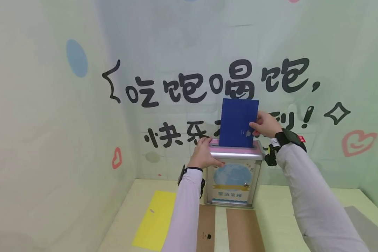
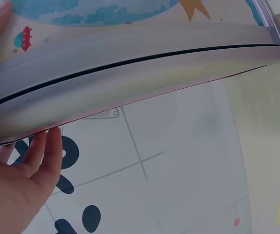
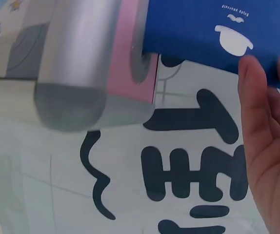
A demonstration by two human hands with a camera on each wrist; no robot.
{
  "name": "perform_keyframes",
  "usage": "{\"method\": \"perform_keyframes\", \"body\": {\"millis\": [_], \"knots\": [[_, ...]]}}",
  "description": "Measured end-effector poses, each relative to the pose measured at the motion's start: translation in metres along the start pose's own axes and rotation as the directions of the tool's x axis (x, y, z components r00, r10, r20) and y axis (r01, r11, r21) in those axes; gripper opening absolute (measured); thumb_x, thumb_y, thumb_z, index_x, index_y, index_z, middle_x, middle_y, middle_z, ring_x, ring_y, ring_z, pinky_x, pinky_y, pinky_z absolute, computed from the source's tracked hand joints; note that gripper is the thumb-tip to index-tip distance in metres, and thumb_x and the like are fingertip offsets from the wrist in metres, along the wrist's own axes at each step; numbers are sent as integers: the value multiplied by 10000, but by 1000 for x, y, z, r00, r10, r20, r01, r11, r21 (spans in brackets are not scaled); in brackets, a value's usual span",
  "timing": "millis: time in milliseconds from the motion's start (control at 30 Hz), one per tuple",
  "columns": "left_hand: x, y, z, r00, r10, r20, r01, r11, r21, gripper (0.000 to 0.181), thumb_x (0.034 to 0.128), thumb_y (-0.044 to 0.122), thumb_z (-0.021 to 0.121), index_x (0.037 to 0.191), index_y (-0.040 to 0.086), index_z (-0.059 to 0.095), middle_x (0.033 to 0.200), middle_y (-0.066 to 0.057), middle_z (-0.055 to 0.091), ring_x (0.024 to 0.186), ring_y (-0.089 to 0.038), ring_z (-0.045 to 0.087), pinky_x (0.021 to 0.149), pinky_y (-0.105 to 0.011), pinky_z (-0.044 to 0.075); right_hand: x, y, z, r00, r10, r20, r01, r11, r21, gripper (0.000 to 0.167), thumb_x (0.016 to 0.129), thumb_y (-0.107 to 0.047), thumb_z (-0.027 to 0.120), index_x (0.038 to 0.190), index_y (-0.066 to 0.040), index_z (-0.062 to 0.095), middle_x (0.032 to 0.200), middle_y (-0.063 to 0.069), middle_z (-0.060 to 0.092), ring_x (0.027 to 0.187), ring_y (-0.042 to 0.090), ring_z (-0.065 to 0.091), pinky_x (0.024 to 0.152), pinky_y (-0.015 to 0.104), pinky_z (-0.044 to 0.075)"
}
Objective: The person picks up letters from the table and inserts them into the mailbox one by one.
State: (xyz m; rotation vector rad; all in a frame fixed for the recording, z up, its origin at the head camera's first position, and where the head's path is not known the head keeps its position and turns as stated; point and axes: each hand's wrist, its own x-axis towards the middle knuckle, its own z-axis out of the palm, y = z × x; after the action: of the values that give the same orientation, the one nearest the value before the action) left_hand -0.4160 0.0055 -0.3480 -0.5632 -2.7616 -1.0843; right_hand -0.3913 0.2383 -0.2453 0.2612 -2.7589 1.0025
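Note:
A letter box (image 1: 230, 155) with a silver frame and pink top stands against the wall. A flat blue envelope or card (image 1: 238, 120) is upright over it, its lower edge at the top slot. My right hand (image 1: 266, 124) pinches the right edge of the blue piece between thumb and fingers; a white hat-like print (image 3: 233, 41) shows beside the thumb in the right wrist view. My left hand (image 1: 204, 154) holds the box's upper left corner, thumb on the front and fingertips at the top edge. In the left wrist view the fingers (image 2: 51, 151) touch the box's silver rim (image 2: 130, 80).
Left of the box lies a yellow sheet (image 1: 154, 220) on the pale table (image 1: 277, 210). Two brown pieces (image 1: 244, 229) lie in front of the box, one partly behind my left sleeve. A grey piece (image 1: 365, 224) is at the right. Black lettering (image 1: 189, 87) covers the back wall.

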Motion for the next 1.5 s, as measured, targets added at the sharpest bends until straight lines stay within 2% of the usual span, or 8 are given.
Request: {"method": "perform_keyframes", "body": {"millis": [100, 167, 333, 567, 800, 1000, 1267, 1500], "knots": [[0, -1, -1, 1000, -3, -6, 3, 1000, 3, 1117, 490, 342, 889, 1417, 112, 308, 1456, -87, 241, 1253, -323, 363, 946, -405, 408, -3, 7, 3, 999, -46, 10, 45, 997, 60, 371, 870, -75, 584, 1161, 93, 428, 928, 295, 613, 679, 202, 640, 667, 372, 524], [-1, -2, -1, 1000, -5, -8, 5, 1000, 0, 1116, 488, 340, 890, 1416, 114, 312, 1454, -84, 247, 1245, -323, 371, 946, -408, 407, -4, 12, 5, 998, -68, -17, 69, 996, 61, 398, 848, -50, 610, 1179, 87, 438, 933, 298, 612, 707, 238, 645, 691, 395, 528], [-2, -2, 0, 1000, -10, -9, 10, 1000, -6, 1117, 487, 333, 890, 1416, 116, 311, 1450, -79, 251, 1235, -322, 379, 944, -409, 408, -4, 13, 5, 981, -134, -139, 132, 991, -27, 315, 834, -55, 627, 1110, 37, 508, 905, 265, 633, 769, 323, 640, 657, 386, 528], [-1, 0, -3, 1000, -8, -8, 8, 1000, -8, 1115, 496, 330, 888, 1420, 116, 302, 1455, -79, 240, 1252, -316, 363, 950, -406, 404, -3, 4, -5, 960, -210, -183, 203, 978, -57, 222, 829, -31, 620, 1032, 24, 547, 851, 235, 641, 742, 313, 634, 625, 341, 515], [-2, -1, -4, 1000, -13, -8, 13, 1000, -9, 1115, 499, 325, 888, 1421, 114, 298, 1457, -82, 239, 1261, -320, 352, 954, -407, 401, -4, -11, -7, 963, -246, -113, 238, 968, -84, 169, 834, -11, 611, 991, 26, 561, 860, 217, 642, 751, 299, 628, 667, 382, 517], [-3, -1, -4, 1000, -1, -9, 1, 1000, -22, 1109, 492, 310, 891, 1414, 99, 311, 1453, -98, 249, 1252, -336, 356, 953, -414, 400, -5, -17, -4, 954, -290, -76, 280, 953, -119, 94, 828, -1, 610, 907, 3, 559, 788, 163, 646, 687, 250, 612, 598, 331, 465], [-2, 0, -3, 1000, -13, 1, 13, 1000, -18, 1101, 506, 309, 886, 1419, 117, 302, 1463, -87, 230, 1270, -329, 336, 960, -412, 393, -7, -2, 10, 971, -238, -5, 237, 970, -60, 139, 832, 21, 585, 971, 14, 576, 815, 181, 664, 695, 230, 645, 631, 329, 523], [-1, 2, -2, 1000, -7, 5, 7, 1000, -6, 1101, 510, 314, 883, 1421, 115, 297, 1459, -92, 232, 1264, -324, 345, 952, -408, 403, -9, 12, 16, 977, -211, 2, 211, 977, -40, 134, 828, 26, 582, 959, 37, 556, 778, 172, 658, 663, 205, 639, 620, 309, 521]]}}
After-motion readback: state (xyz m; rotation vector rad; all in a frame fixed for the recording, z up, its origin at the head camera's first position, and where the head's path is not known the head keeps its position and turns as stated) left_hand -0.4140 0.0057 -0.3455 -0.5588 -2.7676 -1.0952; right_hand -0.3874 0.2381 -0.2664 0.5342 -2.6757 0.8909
